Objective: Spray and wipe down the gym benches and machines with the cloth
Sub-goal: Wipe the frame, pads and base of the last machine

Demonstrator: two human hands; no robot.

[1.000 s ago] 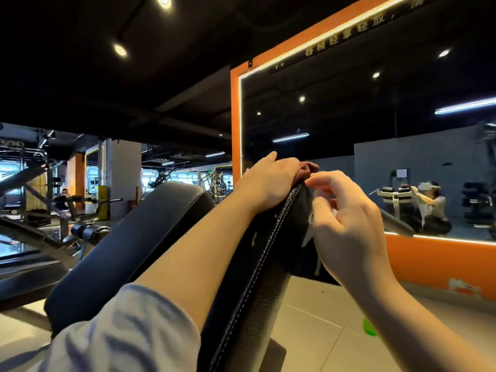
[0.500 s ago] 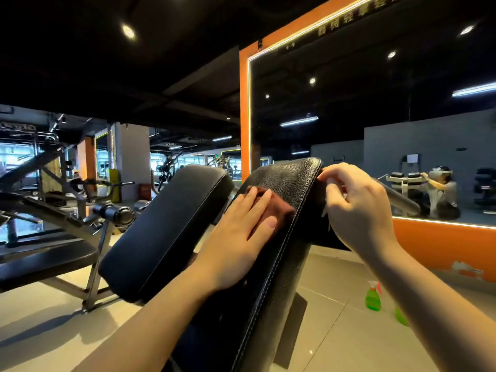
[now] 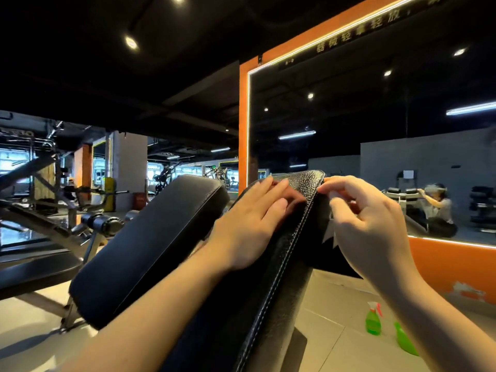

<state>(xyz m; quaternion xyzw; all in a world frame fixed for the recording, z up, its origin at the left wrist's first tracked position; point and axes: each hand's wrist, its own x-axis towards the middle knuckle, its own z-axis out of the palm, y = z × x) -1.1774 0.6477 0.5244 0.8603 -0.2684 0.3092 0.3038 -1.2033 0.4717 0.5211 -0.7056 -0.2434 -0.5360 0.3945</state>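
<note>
The bench (image 3: 268,277), a tilted black pad with white stitching along its edge, fills the near foreground between two bare forearms. The left hand (image 3: 249,224) lies flat on the pad's upper face, fingers straight and together, pressing a reddish-brown cloth (image 3: 294,197) that shows only past the fingertips, likely so the whole palm drives the wipe. The right hand (image 3: 367,224) curls over the pad's stitched edge near the top, fingers bent and pinching the rim, apparently to steady the pad against the push. A green spray bottle (image 3: 373,319) stands on the tiled floor to the right, well apart from both hands. A second black pad (image 3: 150,248) sits just to the left. Beyond, a mirror (image 3: 375,130) framed in orange reflects the gym.
</note>
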